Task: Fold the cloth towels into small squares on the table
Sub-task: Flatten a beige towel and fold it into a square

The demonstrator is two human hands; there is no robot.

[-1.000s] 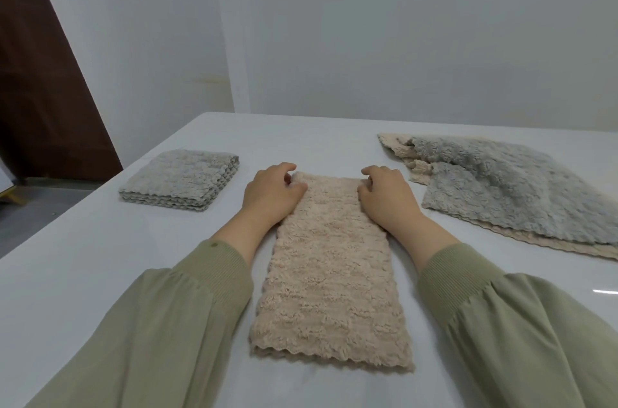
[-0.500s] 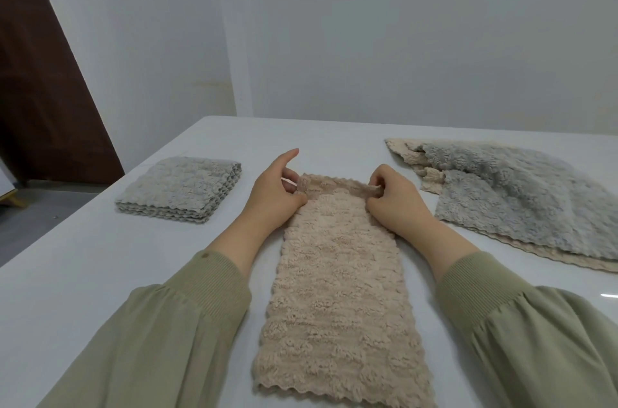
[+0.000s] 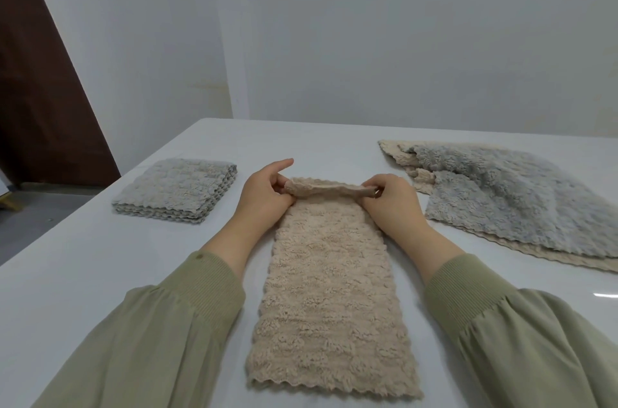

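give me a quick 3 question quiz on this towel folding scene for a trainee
1. True or false: the left hand and the right hand both pinch the far end of the long beige fluffy towel.
2. Pick one: on the white table, the stack of folded grey towels lies A) to the person's left, B) to the person's right, C) under the beige towel.
3. Fill in: the top piece of the loose pile of unfolded towels is ____ in colour.

Key: 1 true; 2 A; 3 grey.
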